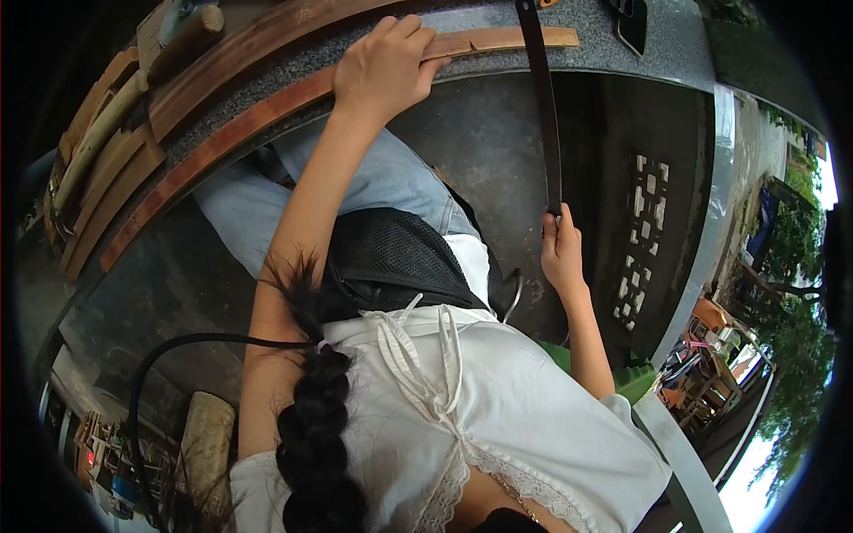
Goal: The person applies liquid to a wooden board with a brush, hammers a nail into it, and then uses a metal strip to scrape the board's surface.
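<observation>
My left hand (pixel 382 73) is closed over a long, narrow wooden strip (pixel 267 114), pinning it along the near edge of a speckled stone countertop (pixel 591 55). The strip is reddish to the left and paler to the right, with a small dark notch just beyond my fingers. My right hand (pixel 562 247) grips the near end of a long dark saw blade (pixel 545 120). Its far end has a hole and reaches past the strip, and the blade crosses the pale part near the strip's right end. Its teeth do not show at this distance.
Several boards (pixel 231 58) lie on the counter at left, beside a round wooden handle (pixel 182 44). A phone (pixel 632 27) rests at the counter's upper right. A black mesh bag (pixel 391 258) sits at my waist, and a black cable (pixel 178 340) curves at left.
</observation>
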`<state>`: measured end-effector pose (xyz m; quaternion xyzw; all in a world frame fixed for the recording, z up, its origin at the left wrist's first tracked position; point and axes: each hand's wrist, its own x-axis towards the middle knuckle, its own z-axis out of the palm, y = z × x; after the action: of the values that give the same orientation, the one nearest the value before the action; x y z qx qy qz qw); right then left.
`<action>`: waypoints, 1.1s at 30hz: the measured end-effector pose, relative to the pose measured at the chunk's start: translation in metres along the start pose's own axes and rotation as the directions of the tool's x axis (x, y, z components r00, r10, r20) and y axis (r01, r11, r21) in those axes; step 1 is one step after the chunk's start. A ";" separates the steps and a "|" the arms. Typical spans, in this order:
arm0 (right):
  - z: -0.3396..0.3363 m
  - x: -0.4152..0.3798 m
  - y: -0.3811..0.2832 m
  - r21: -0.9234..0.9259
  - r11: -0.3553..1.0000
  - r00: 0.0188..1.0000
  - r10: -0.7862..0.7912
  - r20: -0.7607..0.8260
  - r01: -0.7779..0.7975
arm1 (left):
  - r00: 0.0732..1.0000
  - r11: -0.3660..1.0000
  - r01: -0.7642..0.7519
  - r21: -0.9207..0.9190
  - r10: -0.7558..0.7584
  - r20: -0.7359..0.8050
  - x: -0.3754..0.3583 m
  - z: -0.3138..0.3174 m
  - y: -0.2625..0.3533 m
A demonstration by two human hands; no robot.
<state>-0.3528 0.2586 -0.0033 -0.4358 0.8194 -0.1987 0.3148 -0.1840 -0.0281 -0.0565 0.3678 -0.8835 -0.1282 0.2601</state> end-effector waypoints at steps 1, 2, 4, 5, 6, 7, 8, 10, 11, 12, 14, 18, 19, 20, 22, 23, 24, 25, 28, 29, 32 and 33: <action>0.002 0.006 -0.004 0.026 1.000 1.000 -0.011 -0.011 0.011 | 1.000 1.000 -0.002 -0.003 0.002 -0.005 0.000 0.000 0.000; 0.006 0.013 -0.007 0.053 0.998 1.000 -0.023 -0.022 0.024 | 1.000 1.000 -0.003 -0.001 0.003 -0.005 0.000 0.000 0.000; 0.022 0.031 -0.011 0.062 0.997 0.999 -0.037 -0.027 0.038 | 1.000 1.000 -0.002 0.004 0.002 -0.009 0.000 0.001 -0.001; 0.032 0.041 -0.014 0.048 0.997 0.998 -0.052 -0.037 0.054 | 1.000 1.000 -0.002 0.005 0.002 -0.010 0.000 0.002 -0.001; 0.039 0.051 -0.017 0.034 0.997 0.997 -0.069 -0.047 0.070 | 1.000 1.000 -0.002 0.007 0.002 -0.012 0.000 0.002 -0.001; 0.045 0.060 -0.019 0.034 0.997 0.996 -0.075 -0.046 0.076 | 1.000 1.000 0.000 0.010 0.000 -0.016 0.000 0.002 -0.001; 0.051 0.069 -0.021 0.037 0.994 0.993 -0.101 -0.064 0.103 | 1.000 1.000 0.000 0.007 0.000 -0.007 0.000 0.001 -0.001; 0.057 0.082 -0.025 0.039 0.990 0.988 -0.130 -0.079 0.133 | 1.000 1.000 0.004 0.006 -0.004 0.000 0.000 0.001 -0.001; 0.059 0.088 -0.026 0.016 0.987 0.984 -0.160 -0.082 0.162 | 1.000 1.000 -0.002 0.005 0.002 -0.008 -0.001 0.002 -0.001; 0.059 0.093 -0.027 -0.008 0.981 0.978 -0.192 -0.083 0.192 | 1.000 1.000 -0.006 0.005 0.006 -0.018 0.000 0.003 -0.001; 0.062 0.100 -0.025 0.001 0.977 0.973 -0.212 -0.095 0.213 | 1.000 1.000 -0.009 0.007 0.009 -0.022 0.000 0.002 -0.001; 0.063 0.106 -0.028 0.072 0.974 0.971 -0.208 -0.115 0.217 | 0.999 1.000 -0.020 0.012 0.020 -0.027 0.000 0.002 -0.001; 0.064 0.108 -0.027 0.073 0.975 0.973 -0.202 -0.111 0.211 | 1.000 1.000 -0.018 0.009 0.018 -0.021 0.000 0.003 -0.001; 0.065 0.110 -0.024 0.103 0.975 0.978 -0.189 -0.091 0.197 | 1.000 1.000 -0.014 0.014 0.014 -0.021 0.001 0.004 -0.002; 0.069 0.113 -0.019 0.139 0.976 0.985 -0.162 -0.050 0.168 | 1.000 1.000 0.003 0.017 -0.003 0.000 0.001 0.000 -0.001; 0.070 0.114 -0.017 0.313 0.940 0.990 -0.143 -0.002 0.136 | 1.000 0.999 0.008 -0.039 -0.008 0.008 0.004 -0.006 0.002; 0.072 0.114 -0.016 0.475 0.875 0.991 -0.125 0.048 0.087 | 1.000 0.995 0.016 -0.098 -0.014 0.018 0.005 -0.011 0.004; 0.071 0.112 -0.018 0.544 0.836 0.989 -0.128 0.077 0.066 | 1.000 0.998 -0.007 -0.065 0.008 0.021 0.006 -0.015 0.005; 0.072 0.111 -0.022 0.690 0.723 0.981 -0.150 0.120 0.027 | 1.000 0.997 -0.008 -0.078 0.009 0.015 0.006 -0.013 0.005; 0.072 0.110 -0.023 0.686 0.727 0.981 -0.145 0.127 0.019 | 1.000 0.997 -0.012 -0.079 0.013 0.011 0.007 -0.013 0.004; 0.072 0.108 -0.025 0.733 0.680 0.975 -0.149 0.164 -0.019 | 1.000 0.996 -0.017 -0.084 0.017 -0.004 0.006 -0.013 0.005; 0.072 0.108 -0.026 0.732 0.681 0.975 -0.148 0.163 -0.019 | 1.000 0.997 -0.021 -0.078 0.021 -0.001 0.006 -0.014 0.005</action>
<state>-0.3340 0.1501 -0.0767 -0.3217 0.6188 -0.4721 0.5391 -0.1830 -0.0293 -0.0407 0.3480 -0.8816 -0.1598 0.2758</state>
